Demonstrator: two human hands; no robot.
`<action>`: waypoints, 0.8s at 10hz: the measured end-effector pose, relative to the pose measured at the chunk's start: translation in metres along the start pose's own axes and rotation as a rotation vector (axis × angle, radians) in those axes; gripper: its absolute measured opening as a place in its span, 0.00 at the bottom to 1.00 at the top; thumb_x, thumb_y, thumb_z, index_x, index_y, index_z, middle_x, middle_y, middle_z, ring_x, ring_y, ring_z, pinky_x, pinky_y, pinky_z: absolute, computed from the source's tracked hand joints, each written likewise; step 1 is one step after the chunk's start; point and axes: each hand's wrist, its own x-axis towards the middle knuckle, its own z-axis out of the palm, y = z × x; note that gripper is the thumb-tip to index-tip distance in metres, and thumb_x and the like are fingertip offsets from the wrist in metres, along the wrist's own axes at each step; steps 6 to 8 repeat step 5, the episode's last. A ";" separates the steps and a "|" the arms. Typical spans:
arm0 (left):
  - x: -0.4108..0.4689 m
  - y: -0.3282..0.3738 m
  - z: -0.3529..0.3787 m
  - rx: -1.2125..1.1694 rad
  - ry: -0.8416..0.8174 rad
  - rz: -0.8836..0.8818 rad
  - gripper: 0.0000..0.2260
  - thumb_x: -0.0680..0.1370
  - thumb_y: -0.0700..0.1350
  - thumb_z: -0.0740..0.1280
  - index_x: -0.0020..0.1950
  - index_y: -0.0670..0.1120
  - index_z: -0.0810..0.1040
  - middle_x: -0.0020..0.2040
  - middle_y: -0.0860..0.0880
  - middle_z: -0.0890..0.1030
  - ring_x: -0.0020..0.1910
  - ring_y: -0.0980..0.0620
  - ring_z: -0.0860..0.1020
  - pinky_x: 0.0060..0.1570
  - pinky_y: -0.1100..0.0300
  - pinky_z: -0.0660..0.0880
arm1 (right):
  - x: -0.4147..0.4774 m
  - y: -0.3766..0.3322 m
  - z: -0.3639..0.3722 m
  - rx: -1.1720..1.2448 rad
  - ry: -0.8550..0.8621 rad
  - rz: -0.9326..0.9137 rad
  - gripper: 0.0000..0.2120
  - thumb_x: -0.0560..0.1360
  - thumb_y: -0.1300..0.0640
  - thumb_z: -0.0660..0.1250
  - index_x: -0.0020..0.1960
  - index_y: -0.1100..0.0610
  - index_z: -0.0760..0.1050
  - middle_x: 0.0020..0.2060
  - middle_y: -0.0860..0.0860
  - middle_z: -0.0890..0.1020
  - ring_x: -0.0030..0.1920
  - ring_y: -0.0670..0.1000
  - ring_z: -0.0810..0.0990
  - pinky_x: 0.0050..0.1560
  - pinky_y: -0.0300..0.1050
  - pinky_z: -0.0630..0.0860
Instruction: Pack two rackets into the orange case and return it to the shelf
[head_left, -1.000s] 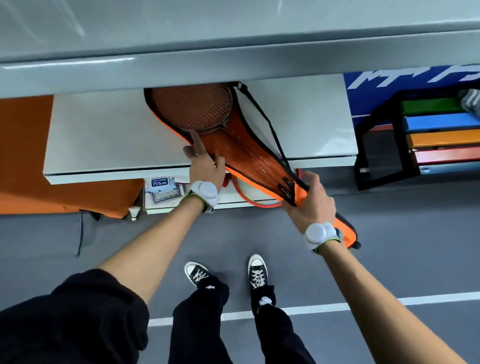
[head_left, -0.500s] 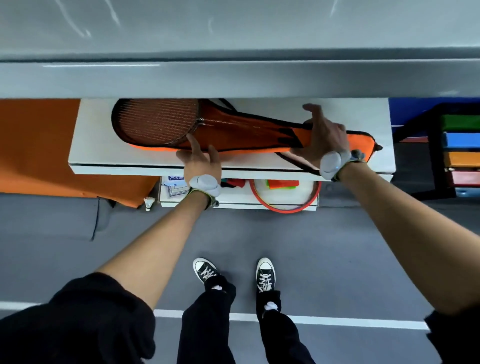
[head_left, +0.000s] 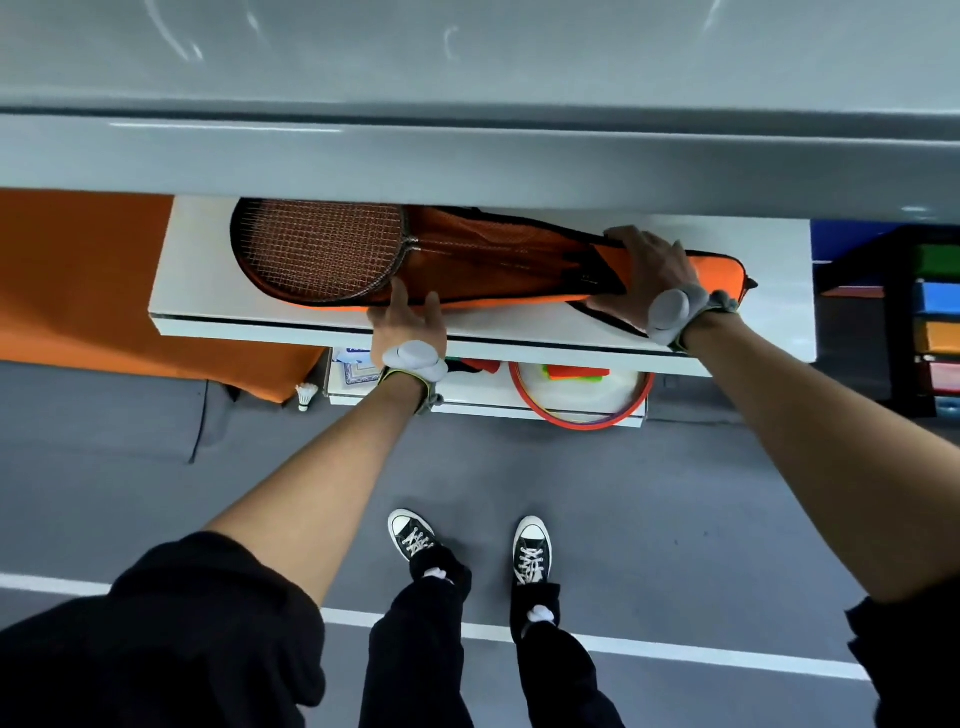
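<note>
The orange case (head_left: 498, 270) is laid lengthwise on the white shelf (head_left: 208, 270), with its long lower edge close to the shelf's front edge and its narrow end pointed toward the shelf's right edge. It is made of bright orange fabric trimmed in black, and its flap is seen open along the top. The strung head of a badminton racket (head_left: 317, 252) is exposed at the wide left end, and thin shafts are seen inside against the orange lining. How many rackets are inside cannot be told.

The left hand (head_left: 410, 325) is placed at the shelf's front edge, with fingers spread wide and the fingertips touching the case's lower edge. The right hand (head_left: 649, 270) is laid flat over the narrow part of the case, fingers extended and pressed down, nothing being gripped. A black strap (head_left: 608, 317) is trailed from beneath that hand toward the front edge.
</note>
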 end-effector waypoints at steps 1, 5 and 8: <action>-0.004 -0.003 -0.008 0.003 -0.003 0.012 0.23 0.82 0.58 0.56 0.77 0.55 0.61 0.66 0.38 0.71 0.62 0.42 0.74 0.57 0.49 0.73 | -0.007 -0.001 -0.005 0.015 -0.030 0.032 0.42 0.71 0.45 0.76 0.78 0.56 0.62 0.75 0.57 0.68 0.76 0.59 0.65 0.75 0.57 0.61; -0.081 0.025 -0.091 0.006 -0.084 0.440 0.13 0.82 0.46 0.60 0.50 0.38 0.79 0.47 0.36 0.82 0.44 0.38 0.79 0.39 0.55 0.69 | -0.090 -0.033 -0.057 0.332 0.033 0.171 0.21 0.77 0.41 0.67 0.64 0.52 0.78 0.62 0.49 0.82 0.64 0.52 0.79 0.61 0.41 0.72; -0.081 0.025 -0.091 0.006 -0.084 0.440 0.13 0.82 0.46 0.60 0.50 0.38 0.79 0.47 0.36 0.82 0.44 0.38 0.79 0.39 0.55 0.69 | -0.090 -0.033 -0.057 0.332 0.033 0.171 0.21 0.77 0.41 0.67 0.64 0.52 0.78 0.62 0.49 0.82 0.64 0.52 0.79 0.61 0.41 0.72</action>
